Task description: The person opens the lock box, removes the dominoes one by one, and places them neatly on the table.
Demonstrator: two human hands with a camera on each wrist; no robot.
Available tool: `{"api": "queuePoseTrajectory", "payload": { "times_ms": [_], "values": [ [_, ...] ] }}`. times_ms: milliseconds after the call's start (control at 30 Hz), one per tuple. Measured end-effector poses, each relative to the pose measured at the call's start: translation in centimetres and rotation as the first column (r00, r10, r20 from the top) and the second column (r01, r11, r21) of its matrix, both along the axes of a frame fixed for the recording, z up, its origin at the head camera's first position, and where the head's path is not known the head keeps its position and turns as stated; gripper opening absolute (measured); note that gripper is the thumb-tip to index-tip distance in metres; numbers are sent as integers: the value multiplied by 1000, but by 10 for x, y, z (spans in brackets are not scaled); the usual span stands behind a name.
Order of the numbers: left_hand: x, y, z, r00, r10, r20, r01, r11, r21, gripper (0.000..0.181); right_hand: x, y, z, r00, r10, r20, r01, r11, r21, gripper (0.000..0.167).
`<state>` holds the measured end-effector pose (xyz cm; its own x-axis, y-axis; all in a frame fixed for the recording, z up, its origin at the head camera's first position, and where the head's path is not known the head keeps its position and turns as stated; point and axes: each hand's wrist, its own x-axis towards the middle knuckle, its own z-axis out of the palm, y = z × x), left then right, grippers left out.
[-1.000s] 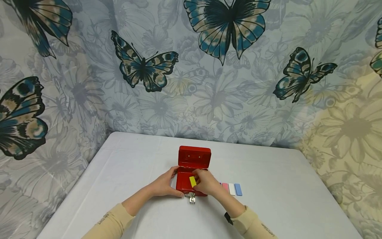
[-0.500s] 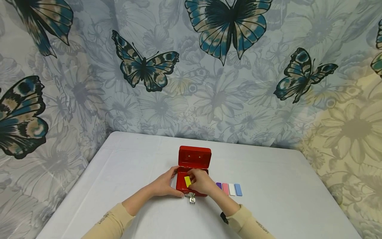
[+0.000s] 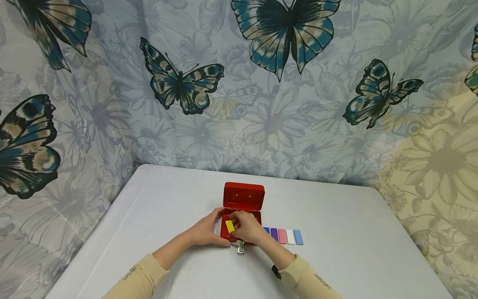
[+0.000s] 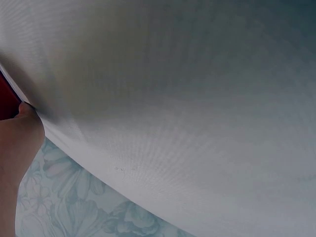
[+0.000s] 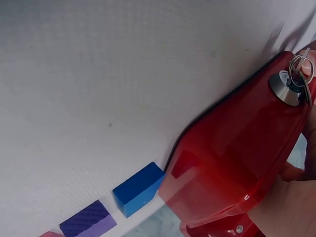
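Observation:
A red metal cash box point(image 3: 243, 196) stands on the table with its lid raised. My left hand point(image 3: 204, 230) holds the box's left side, thumb at the front corner and fingers toward the back. My right hand point(image 3: 246, 227) is over the box's inside and pinches a small yellow block point(image 3: 229, 226) near the left end. On the box's front, the lock point(image 5: 287, 90) has a key and ring point(image 5: 302, 69) in it. Much of the box's inside is hidden behind my right hand. In the left wrist view only part of a hand point(image 4: 22, 133) and a red corner show.
Right of the box lies a row of blocks: blue point(image 5: 138, 190), purple point(image 3: 274, 234), pink point(image 3: 282, 236), white point(image 3: 290, 237) and light blue point(image 3: 298, 237). Something black point(image 3: 275, 272) shows by my right sleeve. A white cloth point(image 3: 179, 191) covers the table; a butterfly-patterned curtain point(image 3: 269, 124) hangs behind.
My right hand has moved left across the box with the yellow block, uncovering the purple and blue blocks. My left hand has stayed on the box.

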<state>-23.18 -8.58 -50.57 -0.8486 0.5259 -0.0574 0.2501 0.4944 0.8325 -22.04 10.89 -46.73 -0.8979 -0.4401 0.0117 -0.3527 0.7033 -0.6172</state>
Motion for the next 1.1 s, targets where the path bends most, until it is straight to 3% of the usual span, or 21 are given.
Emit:
{"api": "queuePoseTrajectory", "payload": {
  "times_ms": [500,1100],
  "values": [
    [0,0,1,1000,-11,-3,11,1000,9,103,-6,-8,-3,1000,10,13,-10,999,31,45],
    [1,0,2,1000,-20,-6,20,999,28,102,-5,-8,-3,999,15,-31,-13,999,48,40]
  ]
}}
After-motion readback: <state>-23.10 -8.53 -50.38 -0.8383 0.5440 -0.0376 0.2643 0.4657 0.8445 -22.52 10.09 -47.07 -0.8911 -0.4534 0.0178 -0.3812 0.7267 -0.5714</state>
